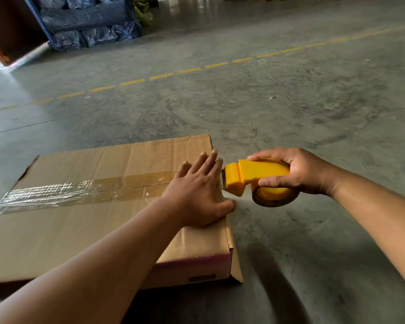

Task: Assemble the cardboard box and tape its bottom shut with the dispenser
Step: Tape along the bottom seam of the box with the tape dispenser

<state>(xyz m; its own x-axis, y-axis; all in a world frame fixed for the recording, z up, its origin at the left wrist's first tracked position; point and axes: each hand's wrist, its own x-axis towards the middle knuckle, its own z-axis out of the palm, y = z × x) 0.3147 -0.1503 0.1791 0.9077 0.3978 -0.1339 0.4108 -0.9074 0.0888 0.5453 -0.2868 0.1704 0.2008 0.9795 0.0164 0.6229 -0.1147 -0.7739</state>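
Observation:
A brown cardboard box (pixel 84 225) lies on the concrete floor with its closed flaps facing up. A strip of clear tape (pixel 63 192) runs along the centre seam from the left edge toward the right edge. My left hand (pixel 199 192) lies flat with straight fingers on the right end of the seam, pressing the flaps at the box's edge. My right hand (pixel 297 171) grips a yellow tape dispenser (pixel 255 177) just off the box's right edge. Its toothed blade nearly touches my left fingers. The tape roll hangs under the dispenser.
Grey concrete floor (pixel 290 101) spreads ahead and to the right, crossed by a dashed yellow line (pixel 164 76). Far back left stand wrapped dark bundles on a blue rack (pixel 91 22) and a brown wooden panel (pixel 0 50).

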